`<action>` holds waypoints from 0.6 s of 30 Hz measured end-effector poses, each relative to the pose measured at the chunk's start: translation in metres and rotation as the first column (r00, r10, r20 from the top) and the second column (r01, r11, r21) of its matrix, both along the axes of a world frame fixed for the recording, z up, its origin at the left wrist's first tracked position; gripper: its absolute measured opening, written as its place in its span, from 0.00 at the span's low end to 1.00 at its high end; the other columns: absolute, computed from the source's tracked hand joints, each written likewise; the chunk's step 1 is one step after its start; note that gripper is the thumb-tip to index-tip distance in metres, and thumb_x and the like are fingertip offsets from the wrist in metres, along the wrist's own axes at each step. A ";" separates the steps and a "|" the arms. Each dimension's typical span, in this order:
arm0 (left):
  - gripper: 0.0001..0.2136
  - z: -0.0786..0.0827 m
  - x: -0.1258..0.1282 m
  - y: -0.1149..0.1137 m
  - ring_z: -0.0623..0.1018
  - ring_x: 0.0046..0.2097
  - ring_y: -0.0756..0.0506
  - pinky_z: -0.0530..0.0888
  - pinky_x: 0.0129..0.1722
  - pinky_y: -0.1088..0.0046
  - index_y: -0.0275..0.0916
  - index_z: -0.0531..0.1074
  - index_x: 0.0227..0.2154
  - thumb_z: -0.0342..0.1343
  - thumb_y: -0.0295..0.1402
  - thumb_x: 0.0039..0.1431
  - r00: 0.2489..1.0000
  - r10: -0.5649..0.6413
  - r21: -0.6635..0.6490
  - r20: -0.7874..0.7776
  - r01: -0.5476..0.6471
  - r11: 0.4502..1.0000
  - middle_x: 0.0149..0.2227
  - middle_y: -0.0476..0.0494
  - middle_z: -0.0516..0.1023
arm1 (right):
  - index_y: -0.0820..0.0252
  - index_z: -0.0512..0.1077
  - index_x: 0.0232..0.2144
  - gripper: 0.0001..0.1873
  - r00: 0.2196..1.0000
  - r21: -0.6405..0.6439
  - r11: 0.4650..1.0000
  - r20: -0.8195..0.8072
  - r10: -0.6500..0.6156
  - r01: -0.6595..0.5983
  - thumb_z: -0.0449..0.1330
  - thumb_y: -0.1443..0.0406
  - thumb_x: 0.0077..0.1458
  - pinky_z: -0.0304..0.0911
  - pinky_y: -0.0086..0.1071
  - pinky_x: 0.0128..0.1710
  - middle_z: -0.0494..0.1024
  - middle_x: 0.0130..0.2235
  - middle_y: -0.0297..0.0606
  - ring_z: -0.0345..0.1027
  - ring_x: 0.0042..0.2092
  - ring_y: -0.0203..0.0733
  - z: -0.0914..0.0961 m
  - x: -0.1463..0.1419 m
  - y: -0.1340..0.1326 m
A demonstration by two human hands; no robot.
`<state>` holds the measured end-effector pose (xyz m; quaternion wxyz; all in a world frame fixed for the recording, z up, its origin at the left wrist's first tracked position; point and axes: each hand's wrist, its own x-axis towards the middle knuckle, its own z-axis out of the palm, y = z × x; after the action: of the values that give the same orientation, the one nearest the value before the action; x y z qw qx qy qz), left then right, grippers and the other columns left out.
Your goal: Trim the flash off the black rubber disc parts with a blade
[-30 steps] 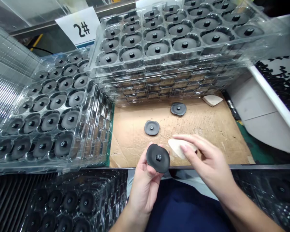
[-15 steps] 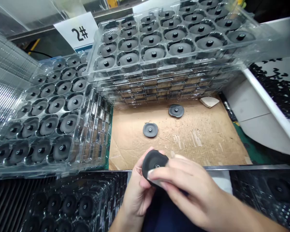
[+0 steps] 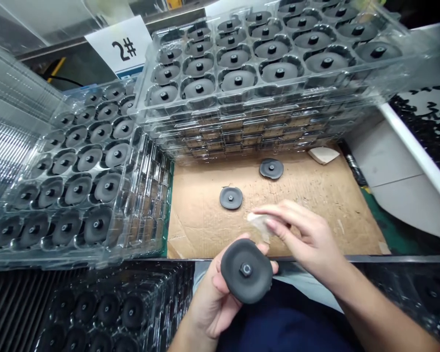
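Note:
My left hand (image 3: 216, 298) grips a black rubber disc (image 3: 246, 270) with a small hub in its middle, held face-up near the table's front edge. My right hand (image 3: 304, 237) hovers just above and right of it, fingers pinched on a small white pad (image 3: 258, 222). Two more black discs lie loose on the cardboard sheet (image 3: 315, 195): one disc (image 3: 231, 198) in the middle and another disc (image 3: 271, 168) farther back.
A tall stack of clear trays (image 3: 264, 68) filled with discs stands at the back. Another filled tray stack (image 3: 77, 166) sits on the left, and dark trays (image 3: 106, 308) lie at lower left. A "2#" sign (image 3: 122, 46) and a white scrap (image 3: 323, 154) are farther off.
My right hand, which was pressed over the disc half a second ago, has lifted off to the right with the white pad. The disc in my left hand now shows fully.

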<state>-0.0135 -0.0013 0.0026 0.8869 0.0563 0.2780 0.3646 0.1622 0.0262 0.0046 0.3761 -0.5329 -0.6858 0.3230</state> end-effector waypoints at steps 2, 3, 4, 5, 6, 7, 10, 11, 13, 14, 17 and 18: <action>0.25 -0.002 -0.001 0.000 0.80 0.42 0.41 0.76 0.40 0.72 0.44 0.75 0.43 0.68 0.41 0.37 0.999 0.007 -0.012 0.052 -0.006 1.000 0.45 0.44 0.79 | 0.57 0.71 0.46 0.14 0.996 -0.143 0.987 0.054 -0.071 0.078 0.50 0.65 0.61 0.65 0.30 0.31 0.74 0.34 0.37 0.68 0.33 0.37 -0.025 0.003 -0.013; 0.24 -0.003 -0.001 0.000 0.80 0.42 0.41 0.77 0.39 0.72 0.44 0.76 0.42 0.68 0.41 0.37 0.998 0.007 -0.017 0.055 -0.007 1.000 0.45 0.44 0.79 | 0.58 0.71 0.46 0.14 0.995 -0.187 0.979 0.075 -0.067 0.080 0.49 0.65 0.61 0.65 0.31 0.31 0.75 0.33 0.37 0.69 0.33 0.37 -0.038 0.003 -0.019; 0.23 -0.003 0.000 0.001 0.80 0.42 0.41 0.77 0.38 0.73 0.44 0.76 0.41 0.68 0.40 0.37 0.998 0.008 -0.019 0.058 -0.007 1.000 0.44 0.44 0.80 | 0.58 0.72 0.46 0.15 0.995 -0.213 0.975 0.086 -0.048 0.066 0.49 0.65 0.61 0.66 0.32 0.32 0.75 0.33 0.38 0.70 0.33 0.38 -0.050 0.003 -0.025; 0.23 -0.003 0.001 0.002 0.80 0.42 0.41 0.77 0.38 0.73 0.44 0.76 0.41 0.68 0.41 0.37 0.998 0.006 -0.020 0.063 -0.005 1.000 0.43 0.44 0.80 | 0.58 0.72 0.44 0.14 0.996 -0.224 0.973 0.089 -0.028 0.048 0.50 0.65 0.60 0.67 0.33 0.33 0.76 0.33 0.38 0.71 0.34 0.40 -0.060 0.003 -0.029; 0.24 -0.004 0.002 0.003 0.80 0.42 0.41 0.77 0.38 0.74 0.44 0.76 0.41 0.68 0.41 0.37 0.998 0.001 -0.017 0.070 0.000 1.000 0.43 0.44 0.80 | 0.58 0.73 0.43 0.14 0.996 -0.231 0.972 0.087 -0.015 0.035 0.51 0.66 0.59 0.68 0.34 0.35 0.77 0.34 0.38 0.72 0.35 0.41 -0.067 0.004 -0.032; 0.24 -0.004 0.003 0.003 0.80 0.43 0.41 0.76 0.39 0.74 0.43 0.76 0.42 0.68 0.41 0.36 0.997 -0.006 -0.012 0.078 0.007 1.000 0.43 0.44 0.80 | 0.58 0.73 0.42 0.13 0.996 -0.236 0.971 0.084 -0.017 0.036 0.51 0.66 0.59 0.68 0.34 0.36 0.78 0.35 0.38 0.73 0.37 0.41 -0.070 0.005 -0.033; 0.26 -0.004 0.006 0.005 0.80 0.43 0.42 0.75 0.43 0.73 0.43 0.75 0.44 0.68 0.41 0.37 0.997 -0.020 0.010 0.077 0.020 1.000 0.44 0.44 0.80 | 0.59 0.70 0.43 0.12 0.991 -0.231 0.965 0.076 -0.112 0.127 0.50 0.65 0.60 0.68 0.32 0.35 0.78 0.41 0.38 0.73 0.39 0.40 -0.052 0.011 -0.028; 0.25 -0.004 0.006 0.004 0.80 0.43 0.42 0.74 0.44 0.73 0.43 0.75 0.43 0.68 0.41 0.37 0.997 -0.022 0.014 0.071 0.021 1.000 0.44 0.44 0.80 | 0.58 0.69 0.44 0.11 0.984 -0.200 0.964 0.067 -0.163 0.173 0.50 0.65 0.60 0.67 0.30 0.33 0.77 0.41 0.38 0.72 0.38 0.39 -0.038 0.012 -0.025; 0.26 -0.003 0.008 0.003 0.79 0.42 0.42 0.73 0.45 0.72 0.43 0.75 0.43 0.68 0.41 0.36 0.999 -0.023 0.021 0.041 0.022 1.000 0.42 0.44 0.80 | 0.55 0.69 0.44 0.10 0.983 -0.054 0.982 0.044 -0.180 0.182 0.52 0.66 0.60 0.64 0.28 0.32 0.77 0.41 0.35 0.71 0.37 0.36 -0.006 0.010 -0.020; 0.26 -0.003 0.008 0.002 0.79 0.43 0.43 0.72 0.46 0.72 0.42 0.76 0.43 0.68 0.41 0.36 1.000 -0.023 0.017 0.010 0.023 1.000 0.42 0.45 0.80 | 0.54 0.69 0.45 0.11 0.993 0.072 0.992 0.048 -0.109 0.105 0.52 0.67 0.61 0.62 0.29 0.32 0.77 0.39 0.34 0.69 0.36 0.36 0.010 0.008 -0.018; 0.19 -0.005 0.007 -0.001 0.78 0.43 0.45 0.71 0.48 0.73 0.42 0.78 0.38 0.68 0.38 0.39 0.995 0.007 0.011 -0.104 -0.006 1.000 0.37 0.48 0.80 | 0.56 0.72 0.43 0.15 0.960 0.312 0.911 0.155 0.233 -0.271 0.46 0.67 0.64 0.54 0.32 0.29 0.75 0.28 0.34 0.63 0.28 0.36 0.040 -0.005 -0.011; 0.17 -0.007 0.007 -0.002 0.78 0.43 0.46 0.71 0.47 0.75 0.42 0.78 0.36 0.68 0.37 0.39 0.992 0.031 0.026 -0.126 -0.028 0.999 0.35 0.50 0.80 | 0.57 0.74 0.41 0.17 0.945 0.290 0.904 0.181 0.272 -0.316 0.45 0.68 0.64 0.53 0.33 0.28 0.73 0.26 0.33 0.62 0.27 0.36 0.044 -0.009 -0.010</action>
<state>-0.0069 -0.0030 -0.0040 0.8614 0.0859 0.3299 0.3766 0.1534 0.0166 0.0481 0.3552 -0.3772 -0.8251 0.2254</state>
